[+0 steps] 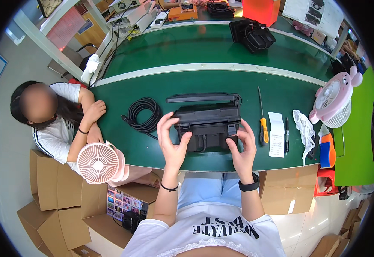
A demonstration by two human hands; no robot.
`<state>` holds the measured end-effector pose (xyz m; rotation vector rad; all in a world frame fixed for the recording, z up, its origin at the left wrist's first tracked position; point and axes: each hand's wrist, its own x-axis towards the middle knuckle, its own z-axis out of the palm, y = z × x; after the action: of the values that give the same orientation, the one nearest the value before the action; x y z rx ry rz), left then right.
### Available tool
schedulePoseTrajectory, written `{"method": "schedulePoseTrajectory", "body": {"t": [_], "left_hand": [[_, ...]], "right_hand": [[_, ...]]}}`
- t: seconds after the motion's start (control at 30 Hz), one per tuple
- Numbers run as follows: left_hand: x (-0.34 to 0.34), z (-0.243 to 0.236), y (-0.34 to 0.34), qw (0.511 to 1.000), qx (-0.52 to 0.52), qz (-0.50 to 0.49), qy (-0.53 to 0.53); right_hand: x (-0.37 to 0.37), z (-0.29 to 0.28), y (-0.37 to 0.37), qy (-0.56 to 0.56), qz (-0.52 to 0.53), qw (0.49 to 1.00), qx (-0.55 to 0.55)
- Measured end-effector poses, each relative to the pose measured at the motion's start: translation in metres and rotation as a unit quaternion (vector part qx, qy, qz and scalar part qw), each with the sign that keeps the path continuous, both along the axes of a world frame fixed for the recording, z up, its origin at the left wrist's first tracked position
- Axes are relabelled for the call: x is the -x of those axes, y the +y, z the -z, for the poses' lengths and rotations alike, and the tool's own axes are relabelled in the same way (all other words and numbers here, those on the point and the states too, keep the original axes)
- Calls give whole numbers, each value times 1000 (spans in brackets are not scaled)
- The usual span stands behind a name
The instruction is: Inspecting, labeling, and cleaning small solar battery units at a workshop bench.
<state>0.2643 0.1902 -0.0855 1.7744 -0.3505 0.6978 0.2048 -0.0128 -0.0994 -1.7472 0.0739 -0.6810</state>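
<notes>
A black plastic case (208, 115) with two front latches lies on the green table in front of me. A flat black panel (200, 97) with a hinge at its right end sits along its far side. My left hand (172, 143) grips the case's left end, thumb at the front near the left latch. At the right end, my right hand (243, 147) holds it with the thumb low by the right latch. A short black cable (204, 142) shows at the middle of the front. To the left lies a coiled black cable (143, 115).
Right of the case lie a screwdriver (263, 128), a paper slip (276, 135), a pen (287, 136) and a white cloth (303, 130). Pink fans stand at the right (333, 97) and left (99, 163). Another person (54, 124) leans on the table's left end. Cardboard boxes (285, 188) stand below.
</notes>
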Motion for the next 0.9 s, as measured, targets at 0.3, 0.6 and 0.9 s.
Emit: {"method": "schedulePoseTrajectory", "body": {"t": [0.3, 0.6, 0.9], "left_hand": [[8, -12, -7, 998, -52, -16, 23], [9, -3, -4, 999, -41, 13, 17], [6, 8, -13, 998, 38, 40, 22]], "right_hand": [[8, 4, 1, -15, 3, 1000, -11], [9, -18, 3, -14, 4, 998, 61], [2, -40, -2, 17, -15, 993, 116]]}}
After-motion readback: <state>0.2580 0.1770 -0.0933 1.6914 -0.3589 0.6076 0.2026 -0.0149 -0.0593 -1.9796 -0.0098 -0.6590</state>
